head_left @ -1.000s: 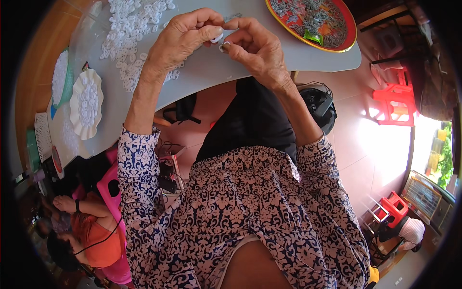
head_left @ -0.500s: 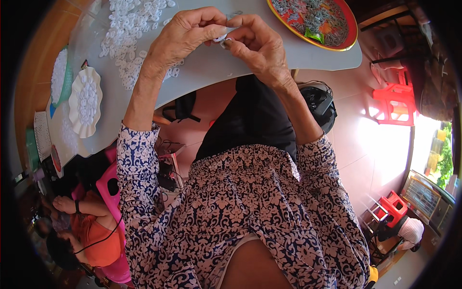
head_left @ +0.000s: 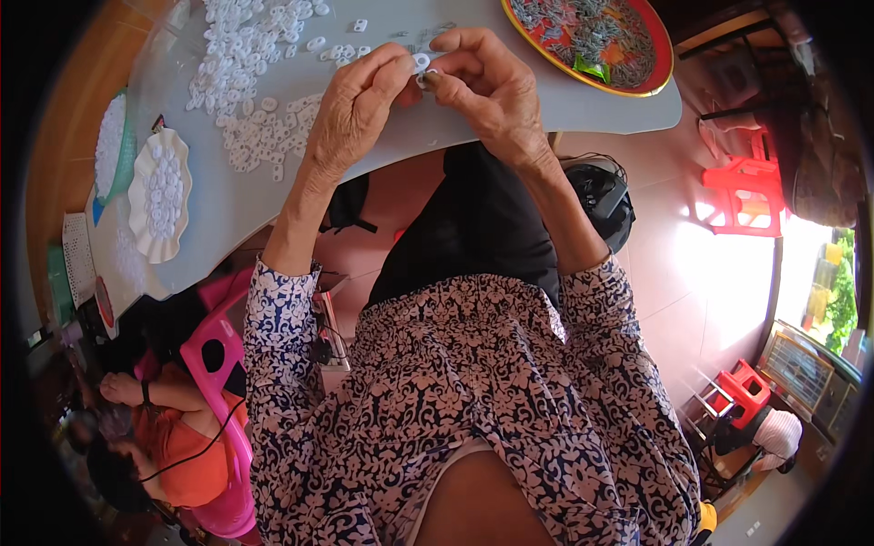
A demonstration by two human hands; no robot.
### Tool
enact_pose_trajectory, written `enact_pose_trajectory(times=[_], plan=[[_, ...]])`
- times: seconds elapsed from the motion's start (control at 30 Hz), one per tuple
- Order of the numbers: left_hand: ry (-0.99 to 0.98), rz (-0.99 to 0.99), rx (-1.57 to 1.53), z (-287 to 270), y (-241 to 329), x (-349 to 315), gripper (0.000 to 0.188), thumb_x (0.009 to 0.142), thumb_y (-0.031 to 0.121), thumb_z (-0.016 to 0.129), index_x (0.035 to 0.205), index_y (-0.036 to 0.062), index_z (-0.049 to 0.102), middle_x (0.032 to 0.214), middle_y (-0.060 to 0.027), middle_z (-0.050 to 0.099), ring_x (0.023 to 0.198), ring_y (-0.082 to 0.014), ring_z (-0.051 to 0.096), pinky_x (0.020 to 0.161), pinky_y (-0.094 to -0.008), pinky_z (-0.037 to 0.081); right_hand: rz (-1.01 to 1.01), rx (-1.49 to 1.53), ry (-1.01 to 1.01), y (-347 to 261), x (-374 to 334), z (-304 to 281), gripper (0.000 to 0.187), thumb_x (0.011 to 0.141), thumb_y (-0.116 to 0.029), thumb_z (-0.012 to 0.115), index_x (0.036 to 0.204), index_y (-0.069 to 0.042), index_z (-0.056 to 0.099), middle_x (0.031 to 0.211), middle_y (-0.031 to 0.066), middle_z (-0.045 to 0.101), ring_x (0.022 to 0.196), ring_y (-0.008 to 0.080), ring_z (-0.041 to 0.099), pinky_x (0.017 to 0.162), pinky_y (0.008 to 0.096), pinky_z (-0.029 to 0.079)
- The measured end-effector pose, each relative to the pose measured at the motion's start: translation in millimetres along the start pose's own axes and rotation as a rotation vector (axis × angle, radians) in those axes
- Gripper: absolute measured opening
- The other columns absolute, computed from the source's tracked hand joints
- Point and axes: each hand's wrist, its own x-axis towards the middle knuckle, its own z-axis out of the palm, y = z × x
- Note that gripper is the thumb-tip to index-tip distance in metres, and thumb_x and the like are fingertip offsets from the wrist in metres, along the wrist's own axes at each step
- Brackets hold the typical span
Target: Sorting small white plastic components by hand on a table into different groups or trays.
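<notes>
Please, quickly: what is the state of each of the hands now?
Left hand: closed, pinching a small white piece.
Right hand: partly curled; whether it grips anything cannot be told.

Two hands [head_left: 355, 109] [head_left: 496, 96], one red tray [head_left: 663, 50], one scalloped white dish [head_left: 162, 248], perhaps over a hundred white pieces [head_left: 218, 77]

Gap btwn R hand [head_left: 496, 98] & tray [head_left: 663, 56]

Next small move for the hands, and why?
I'd steady the small white piece with the left hand before shifting the right hand, probably. The piece sits up between both hands' fingertips, off the table, and I can't tell which grip bears it.
</notes>
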Motion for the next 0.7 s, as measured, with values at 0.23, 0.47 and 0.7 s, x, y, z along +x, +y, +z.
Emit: enact_pose_trajectory(times=[0.23,0.47,0.7], plan=[[0.086,0.013,-0.013,10,-9,-2,0.027,0.093,0.025,0.046,0.095,-0.0001,0.056,0.068,-0.0092,0.056,0.061,-0.0165,0.049,0.06,-0.0287,0.043,0.007,-0.022,-0.018,-1,0,3,0.025,0.086,-0.001,0.059,0.109,0.0,0.047,0.084,0.0082,0.065,0.082,0.0126,0.064,0.074,0.0235,0.05],[0.081,-0.016,-0.036,13,-11,-1,0.028,0.093,0.025,0.046,0.094,-0.0004,0.056,0.069,-0.01,0.056,0.062,-0.0168,0.051,0.061,-0.0294,0.043,0.009,-0.026,-0.022,0,0,1,0.025,0.086,0.001,0.057,0.109,0.0,0.048,0.083,0.0081,0.064,0.082,0.0124,0.064,0.074,0.0234,0.05],[0.042,-0.027,-0.008,11,-11,-1,0.029,0.093,0.028,0.044,0.089,0.0009,0.052,0.065,-0.0043,0.044,0.063,-0.0134,0.039,0.06,-0.0277,0.036,0.001,-0.057,-0.037,3,0,2,0.027,0.085,0.001,0.058,0.11,0.0,0.048,0.085,0.008,0.064,0.082,0.0122,0.063,0.074,0.0233,0.05]])
